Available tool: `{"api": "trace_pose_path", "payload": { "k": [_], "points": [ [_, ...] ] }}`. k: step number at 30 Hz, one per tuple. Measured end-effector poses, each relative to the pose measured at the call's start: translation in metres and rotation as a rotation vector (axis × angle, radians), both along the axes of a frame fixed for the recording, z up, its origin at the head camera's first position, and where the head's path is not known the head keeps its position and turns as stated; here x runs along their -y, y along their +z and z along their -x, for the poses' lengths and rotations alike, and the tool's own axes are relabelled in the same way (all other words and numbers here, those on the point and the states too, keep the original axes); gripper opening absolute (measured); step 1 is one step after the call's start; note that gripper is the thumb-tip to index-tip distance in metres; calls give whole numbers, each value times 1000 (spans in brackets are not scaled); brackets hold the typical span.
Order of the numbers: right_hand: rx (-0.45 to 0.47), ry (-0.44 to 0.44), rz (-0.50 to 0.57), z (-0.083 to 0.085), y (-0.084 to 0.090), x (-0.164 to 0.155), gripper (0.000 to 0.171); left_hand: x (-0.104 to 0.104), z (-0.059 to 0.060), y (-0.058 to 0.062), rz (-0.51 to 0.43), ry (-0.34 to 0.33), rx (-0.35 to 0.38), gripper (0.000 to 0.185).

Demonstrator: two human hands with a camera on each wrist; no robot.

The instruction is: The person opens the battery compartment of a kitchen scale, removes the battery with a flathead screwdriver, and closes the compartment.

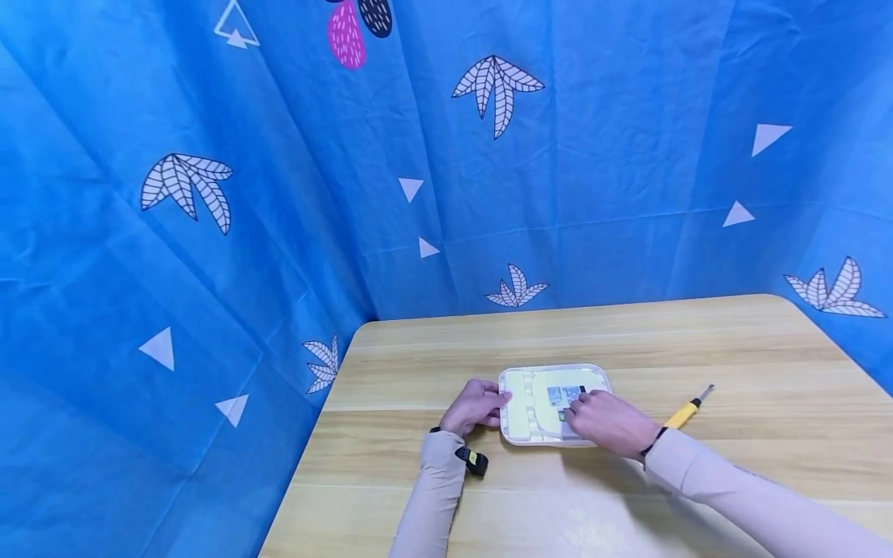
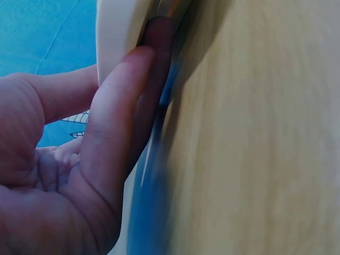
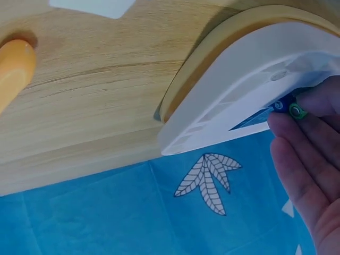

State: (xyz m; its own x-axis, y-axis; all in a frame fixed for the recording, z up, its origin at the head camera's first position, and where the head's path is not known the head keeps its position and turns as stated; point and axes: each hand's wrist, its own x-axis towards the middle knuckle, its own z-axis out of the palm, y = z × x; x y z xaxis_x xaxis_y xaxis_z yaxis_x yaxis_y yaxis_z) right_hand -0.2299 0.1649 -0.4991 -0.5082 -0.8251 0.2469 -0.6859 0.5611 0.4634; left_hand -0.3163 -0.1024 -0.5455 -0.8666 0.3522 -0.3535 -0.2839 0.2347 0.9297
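Note:
A white rounded-rectangular device (image 1: 518,407), with a printed label on its upward face, lies on the wooden table. My left hand (image 1: 477,406) grips its left edge, thumb on top; in the left wrist view the fingers (image 2: 114,122) reach under the rim. Over the device's right half, my right hand (image 1: 605,422) works beside the label. The right wrist view has its thumb and fingers pinching a small green battery (image 3: 297,111) by the end. A dark blue battery (image 3: 280,104) sits right beside it, at the device's face. The fingers partly hide both.
A yellow-handled screwdriver (image 1: 682,415) lies to the right, close behind my right wrist, its tip pointing away. In the right wrist view a flat white piece (image 3: 95,4) lies on the table (image 3: 95,101). Blue patterned cloth (image 1: 593,170) hangs along the table's back and sides.

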Motion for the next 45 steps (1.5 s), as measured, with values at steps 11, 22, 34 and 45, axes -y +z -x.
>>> {"api": "trace_pose_path", "payload": {
  "k": [11,22,34,45],
  "points": [
    [69,-20,81,-5,6,-6,23,-2,0,-1,8,9,-4,32],
    [121,-9,127,-4,7,-9,28,-2,0,-3,4,11,-6,30],
    [133,-4,153,-4,10,-15,30,-2,4,-4,0,0,-5,34],
    [80,-11,99,-6,12,-17,29,-1,4,-6,18,10,-4,36]
  ]
}}
